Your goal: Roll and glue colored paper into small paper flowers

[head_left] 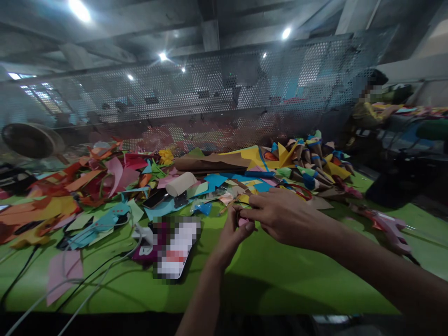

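My left hand [228, 240] and my right hand [287, 217] meet above the green tabletop [280, 284]. Between their fingertips is a small pink piece [242, 222], perhaps paper, mostly covered by the fingers. The left thumb and fingers close around it from below, while the right fingers pinch it from above. Its exact shape is hidden. Left of my hands lies a phone [179, 247] with its screen lit. To the right of my right arm rests a pink glue gun [388, 228].
Coloured paper scraps [112, 172] heap along the back left. Paper cones [311, 158] are piled at the back right. Cables trail from a purple power strip [145, 254] at left. A perforated metal panel [210, 107] borders the table; a fan [31, 140] and another person [367, 112] are beyond.
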Demonstrator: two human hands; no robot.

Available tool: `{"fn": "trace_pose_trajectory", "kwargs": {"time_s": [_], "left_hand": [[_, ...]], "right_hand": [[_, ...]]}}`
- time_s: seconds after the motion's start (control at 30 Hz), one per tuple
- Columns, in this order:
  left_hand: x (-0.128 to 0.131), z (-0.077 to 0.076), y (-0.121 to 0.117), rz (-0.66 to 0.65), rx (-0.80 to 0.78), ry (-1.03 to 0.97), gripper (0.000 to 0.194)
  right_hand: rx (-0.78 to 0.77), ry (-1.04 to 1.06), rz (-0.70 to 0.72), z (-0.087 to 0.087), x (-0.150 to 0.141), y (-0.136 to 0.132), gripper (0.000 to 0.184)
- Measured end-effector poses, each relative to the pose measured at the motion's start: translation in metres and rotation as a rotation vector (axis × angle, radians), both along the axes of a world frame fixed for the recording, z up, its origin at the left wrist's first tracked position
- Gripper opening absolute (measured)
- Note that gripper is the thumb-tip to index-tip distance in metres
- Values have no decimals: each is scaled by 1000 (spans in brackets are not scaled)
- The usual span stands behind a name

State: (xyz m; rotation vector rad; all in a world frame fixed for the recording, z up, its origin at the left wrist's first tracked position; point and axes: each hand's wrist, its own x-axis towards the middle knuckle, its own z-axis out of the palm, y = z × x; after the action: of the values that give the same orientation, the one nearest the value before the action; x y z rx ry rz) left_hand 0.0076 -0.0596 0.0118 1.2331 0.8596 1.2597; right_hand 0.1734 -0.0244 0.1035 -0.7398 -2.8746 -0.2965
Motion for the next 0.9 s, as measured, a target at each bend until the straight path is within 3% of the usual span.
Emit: {"fn": "trace_pose_trajectory", "kwargs": {"time_s": [0.3, 0.57, 0.9], "left_hand": [[-2, -6, 3, 7, -4, 74, 49], [0, 3, -2, 0, -12, 11, 44], [0, -1, 0, 13, 6, 43, 39]], "right_hand": [[-42, 21, -8, -1, 0, -2, 32], [-87, 53, 29, -4, 1, 3, 29], [-104, 133, 34, -7, 1, 1, 28]]}}
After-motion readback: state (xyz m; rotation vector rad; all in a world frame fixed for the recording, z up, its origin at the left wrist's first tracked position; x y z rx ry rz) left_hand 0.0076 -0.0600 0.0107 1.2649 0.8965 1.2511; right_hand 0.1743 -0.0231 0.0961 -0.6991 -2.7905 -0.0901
